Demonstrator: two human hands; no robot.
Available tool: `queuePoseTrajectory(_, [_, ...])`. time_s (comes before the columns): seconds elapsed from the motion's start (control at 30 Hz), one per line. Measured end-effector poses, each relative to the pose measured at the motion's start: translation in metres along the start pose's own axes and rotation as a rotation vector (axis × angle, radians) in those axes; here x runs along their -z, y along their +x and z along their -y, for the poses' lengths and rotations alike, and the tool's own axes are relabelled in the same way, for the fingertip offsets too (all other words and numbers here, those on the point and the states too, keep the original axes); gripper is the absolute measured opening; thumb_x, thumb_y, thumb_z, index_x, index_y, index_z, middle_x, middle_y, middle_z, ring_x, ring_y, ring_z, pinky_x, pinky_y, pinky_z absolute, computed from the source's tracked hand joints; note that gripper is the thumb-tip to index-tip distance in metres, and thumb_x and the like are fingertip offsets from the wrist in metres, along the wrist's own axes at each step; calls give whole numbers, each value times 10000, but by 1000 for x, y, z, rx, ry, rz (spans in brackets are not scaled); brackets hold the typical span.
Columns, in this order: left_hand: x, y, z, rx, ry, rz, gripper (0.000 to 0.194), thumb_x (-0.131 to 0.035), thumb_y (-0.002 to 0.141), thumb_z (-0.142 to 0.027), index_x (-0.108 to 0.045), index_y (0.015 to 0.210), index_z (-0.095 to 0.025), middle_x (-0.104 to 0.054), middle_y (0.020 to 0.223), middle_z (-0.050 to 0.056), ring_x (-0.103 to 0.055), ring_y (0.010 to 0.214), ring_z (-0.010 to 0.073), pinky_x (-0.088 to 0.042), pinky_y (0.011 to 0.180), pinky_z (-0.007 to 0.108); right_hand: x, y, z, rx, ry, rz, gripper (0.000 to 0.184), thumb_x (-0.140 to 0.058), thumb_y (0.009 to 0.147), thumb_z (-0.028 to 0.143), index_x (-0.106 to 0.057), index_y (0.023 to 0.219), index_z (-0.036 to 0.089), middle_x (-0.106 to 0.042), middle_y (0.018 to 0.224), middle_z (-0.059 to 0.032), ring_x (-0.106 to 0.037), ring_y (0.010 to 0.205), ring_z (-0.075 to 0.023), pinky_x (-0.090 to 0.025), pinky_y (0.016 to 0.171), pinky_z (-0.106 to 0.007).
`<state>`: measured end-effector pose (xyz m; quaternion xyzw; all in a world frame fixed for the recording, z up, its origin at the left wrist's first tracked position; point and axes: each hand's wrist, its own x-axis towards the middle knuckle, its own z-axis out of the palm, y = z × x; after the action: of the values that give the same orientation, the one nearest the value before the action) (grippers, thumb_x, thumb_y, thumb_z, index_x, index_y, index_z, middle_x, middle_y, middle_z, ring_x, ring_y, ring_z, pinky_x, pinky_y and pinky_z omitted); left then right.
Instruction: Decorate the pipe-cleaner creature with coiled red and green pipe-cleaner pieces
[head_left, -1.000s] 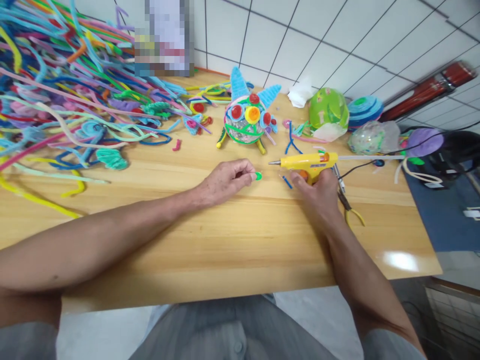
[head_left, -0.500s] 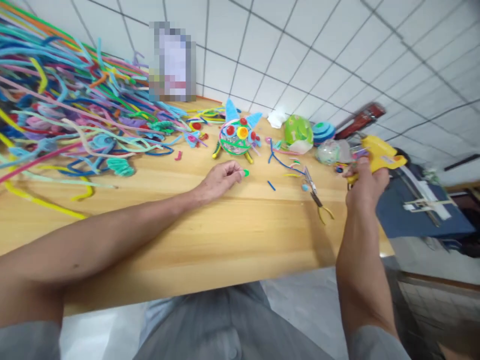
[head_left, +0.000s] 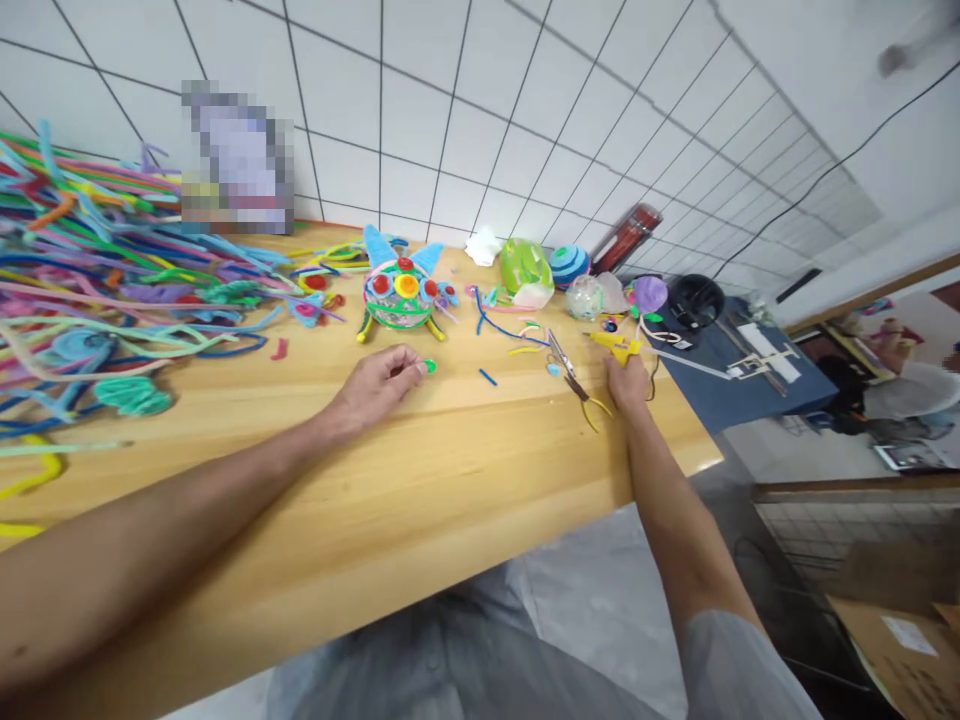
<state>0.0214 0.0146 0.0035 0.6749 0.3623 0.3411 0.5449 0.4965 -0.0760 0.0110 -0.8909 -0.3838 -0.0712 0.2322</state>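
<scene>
My left hand (head_left: 381,387) is closed in a pinch on a small green disc (head_left: 430,367), just above the wooden table. Behind it stands a craft figure (head_left: 401,300) with blue ears, red and yellow round pieces and yellow-tipped feet. My right hand (head_left: 628,382) grips a yellow glue gun (head_left: 616,346) low at the right of the table, its nozzle pointing left. A pair of pliers (head_left: 579,388) with yellow handles lies just left of that hand. A short blue pipe cleaner piece (head_left: 488,377) rests between my hands.
A big heap of pipe cleaners (head_left: 135,290) fills the left. Along the wall are a green ball-like item (head_left: 526,270), a blue striped ball (head_left: 570,265), a clear ball (head_left: 584,298) and a red cylinder (head_left: 628,238). The wooden table (head_left: 450,500) ends near my body.
My right hand has lowered the glue gun from a raised position to near the tabletop. The view has turned to the right. My left hand still pinches the green disc.
</scene>
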Motion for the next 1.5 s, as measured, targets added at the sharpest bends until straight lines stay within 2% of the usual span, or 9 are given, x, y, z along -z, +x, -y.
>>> queuePoseTrajectory(0.13, [0, -2, 0, 20, 11, 5, 293, -664, 910, -468, -586, 814, -203, -479, 607, -56, -398, 534, 106, -331, 520, 243, -13, 3, -1, -103, -18, -12, 474, -596, 916, 406, -647, 1251, 75, -715, 1212, -270, -664, 1086, -329, -504, 976, -451])
queuePoseTrajectory(0.27, [0, -2, -1, 24, 20, 12, 283, -677, 903, -466, -604, 834, -201, -507, 631, -45, -419, 546, 108, -330, 521, 245, -7, -6, -9, -98, 13, -45, 586, -665, 877, 438, -615, 1328, 67, -675, 1325, -270, -643, 1171, -326, -488, 1054, -457])
queuePoseTrajectory(0.47, [0, -1, -3, 19, 7, 5, 291, -683, 887, -462, -577, 801, -205, -508, 613, -48, -414, 531, 104, -333, 513, 242, 20, -29, -9, -11, 74, -141, 523, -698, 823, 414, -636, 1234, 97, -708, 1190, -218, -653, 1039, -295, -509, 1037, -496])
queuePoseTrajectory(0.6, [-1, 0, -3, -6, 14, 9, 273, -674, 871, -450, -584, 800, -202, -496, 611, -52, -414, 532, 105, -333, 514, 245, 36, -66, 25, 197, 179, -118, 353, -659, 844, 460, -693, 1056, 179, -744, 1011, -118, -675, 898, -253, -552, 955, -474])
queuePoseTrajectory(0.8, [-1, -2, -3, -19, 4, 13, 269, -672, 886, -436, -571, 792, -205, -467, 601, -58, -391, 544, 107, -321, 525, 247, 47, -102, 114, 472, 382, 58, 216, -656, 901, 416, -746, 944, 224, -774, 929, -55, -686, 838, -211, -567, 852, -390])
queuePoseTrajectory(1.0, [-1, -4, -6, -12, -17, 1, 275, -664, 899, -442, -567, 805, -204, -474, 629, -53, -401, 582, 114, -328, 543, 246, 27, -97, 176, 612, 518, 226, 171, -647, 910, 374, -732, 888, 227, -757, 882, -23, -660, 787, -182, -552, 803, -351])
queuePoseTrajectory(1.17, [-1, -5, -6, -11, -39, -1, 293, -650, 933, -462, -577, 825, -199, -466, 655, -51, -400, 611, 116, -343, 569, 249, -5, -117, 209, 612, 683, 335, 162, -635, 944, 371, -720, 949, 234, -736, 880, -12, -656, 803, -177, -541, 782, -330])
queuePoseTrajectory(1.33, [0, -7, -8, 13, -50, 3, 272, -645, 962, -441, -603, 867, -190, -466, 673, -52, -399, 624, 114, -351, 588, 250, -31, -145, 210, 612, 888, 426, 141, -615, 991, 349, -691, 1038, 239, -705, 864, 0, -660, 786, -169, -541, 736, -319])
queuePoseTrajectory(1.5, [0, -10, -10, 51, -45, 5, 287, -655, 987, -451, -604, 876, -191, -477, 688, -48, -402, 634, 114, -356, 595, 252, -34, -153, 201, 816, 869, 431, 148, -628, 999, 272, -660, 1143, 259, -725, 957, -24, -680, 812, -173, -572, 757, -336])
